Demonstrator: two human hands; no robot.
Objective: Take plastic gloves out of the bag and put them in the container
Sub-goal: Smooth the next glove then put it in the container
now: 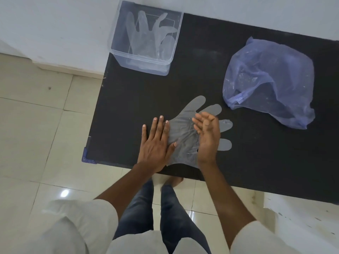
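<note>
A clear plastic glove (185, 136) lies flat on the black table (211, 74), its fingers spread toward the right. My left hand (156, 142) presses palm-down on the glove's left edge, fingers apart. On its edge over the glove's middle stands my right hand (208, 136), fingers together and slightly curled, holding nothing. At the table's far left corner is a clear container (117, 41) with gloves (150, 33) inside. The blue plastic bag (267, 81) lies crumpled on the right, mouth toward the glove.
The table's near edge runs just below my hands, and its left corner carries blue tape (86, 158). Tiled floor (36, 125) lies to the left, a white wall behind. My legs and feet stand under the table edge.
</note>
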